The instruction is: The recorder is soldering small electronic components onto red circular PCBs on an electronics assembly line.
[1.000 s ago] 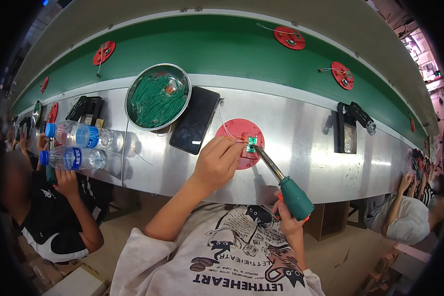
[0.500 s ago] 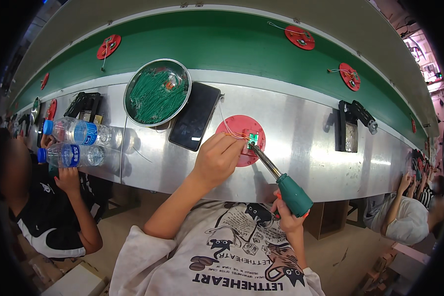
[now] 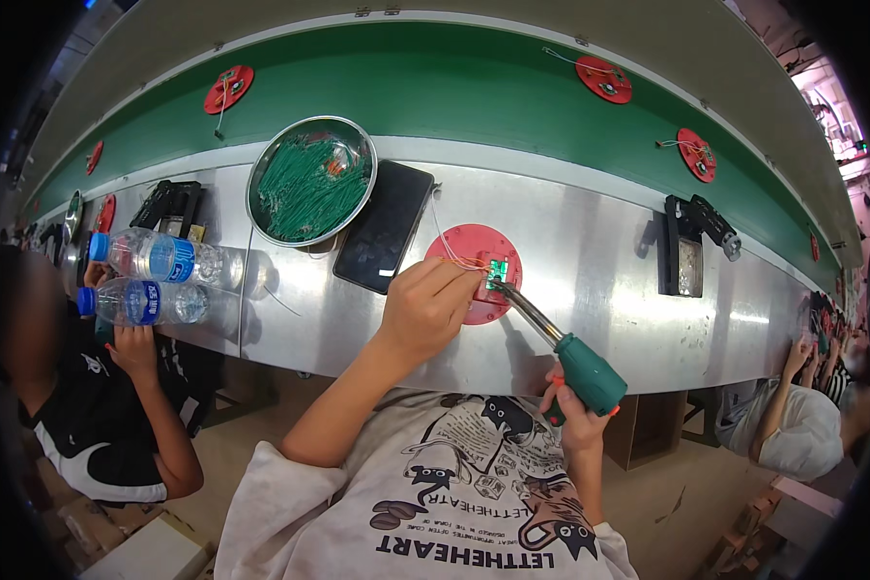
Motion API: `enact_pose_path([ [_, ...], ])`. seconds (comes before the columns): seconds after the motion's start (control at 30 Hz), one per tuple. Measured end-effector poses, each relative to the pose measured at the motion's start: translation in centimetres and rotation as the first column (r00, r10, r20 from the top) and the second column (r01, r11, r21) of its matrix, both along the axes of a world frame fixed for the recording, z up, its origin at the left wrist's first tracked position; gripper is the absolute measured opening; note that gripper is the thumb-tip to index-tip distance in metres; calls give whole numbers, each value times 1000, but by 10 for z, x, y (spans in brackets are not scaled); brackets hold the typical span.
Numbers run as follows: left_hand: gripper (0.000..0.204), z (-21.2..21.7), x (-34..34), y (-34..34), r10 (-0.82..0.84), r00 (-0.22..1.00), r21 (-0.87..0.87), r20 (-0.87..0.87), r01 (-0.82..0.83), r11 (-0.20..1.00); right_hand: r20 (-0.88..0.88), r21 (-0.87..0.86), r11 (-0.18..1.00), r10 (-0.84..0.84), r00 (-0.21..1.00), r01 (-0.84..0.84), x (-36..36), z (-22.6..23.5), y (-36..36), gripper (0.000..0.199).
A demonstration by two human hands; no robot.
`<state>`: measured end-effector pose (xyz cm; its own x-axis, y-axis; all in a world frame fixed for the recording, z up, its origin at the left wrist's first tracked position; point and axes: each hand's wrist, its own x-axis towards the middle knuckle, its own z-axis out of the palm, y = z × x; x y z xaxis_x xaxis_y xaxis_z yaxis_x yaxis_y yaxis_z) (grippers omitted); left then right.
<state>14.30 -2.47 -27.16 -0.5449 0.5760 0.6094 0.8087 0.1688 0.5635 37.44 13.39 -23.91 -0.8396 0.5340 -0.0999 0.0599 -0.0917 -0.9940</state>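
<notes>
A red disc (image 3: 475, 244) lies on the steel bench in front of me, with a small green circuit board (image 3: 496, 272) on it. My left hand (image 3: 425, 307) is closed in a pinch at the board's left side, on thin wires (image 3: 462, 259) that run to it; its fingertips hide their ends. My right hand (image 3: 578, 418) is closed around the green handle of a soldering iron (image 3: 590, 372). The iron slants up and left, and its dark tip touches or nearly touches the board's lower part; I cannot tell which.
A metal bowl of green wires (image 3: 311, 182) and a black phone (image 3: 385, 227) lie left of the disc. Two plastic bottles (image 3: 169, 259) lie further left. A black iron stand (image 3: 684, 249) is at right. Behind, a green belt (image 3: 454, 87) carries red discs (image 3: 604, 79). Co-workers sit either side.
The soldering iron's handle has swung slightly right and up with my right hand; its tip stays at the board. My left hand has barely moved. Discs on the belt have shifted right.
</notes>
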Motion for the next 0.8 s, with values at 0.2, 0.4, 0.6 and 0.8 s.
enact_pose_path([
  [0.2, 18, -1, -2, -2, 5, 1000, -8, 6, -5, 1000, -98, 70, 993, -88, 991, 95, 7, -6, 11, 43],
  [0.4, 13, -3, -3, -2, 23, 999, -6, 32, -23, 1000, -154, 112, 980, -148, 977, 166, 8, -10, 27, 41],
  [0.6, 28, 22, 4, -2, 217, 976, -34, -4, -217, 976, -206, 117, 950, -262, 943, 290, 8, -15, 52, 34],
  [0.8, 62, 64, -25, 23, -110, 991, -501, 73, 132, 855, -288, -36, 875, -471, 834, 482, 19, -18, 96, 34],
])
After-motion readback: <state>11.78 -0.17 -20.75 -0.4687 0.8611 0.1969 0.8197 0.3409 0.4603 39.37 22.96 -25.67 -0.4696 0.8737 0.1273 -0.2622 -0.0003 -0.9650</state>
